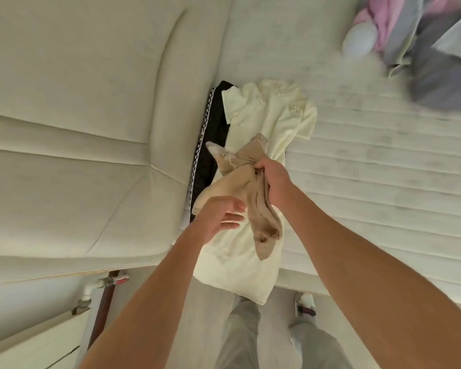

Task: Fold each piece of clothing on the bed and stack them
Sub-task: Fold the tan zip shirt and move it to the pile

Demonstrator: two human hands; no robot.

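My right hand (pixel 273 181) grips a bunched tan garment (pixel 240 179) above the edge of the bed; one end hangs down below the fist. Just to its left, my left hand (pixel 221 215) is open with straight fingers beside the tan cloth. Under both lies a pale cream dress (pixel 272 121), stretched from the mattress over the bed's edge. A black garment with a checkered stripe (pixel 210 145) lies partly beneath the dress on its left.
A blurred pile of pink, lilac and grey clothes (pixel 421 49) sits at the far right of the quilted mattress (pixel 383 169). The padded cream headboard (pixel 77 129) fills the left. A radiator with pipes (pixel 101 288) stands lower left. My legs and a shoe (pixel 305 304) are below.
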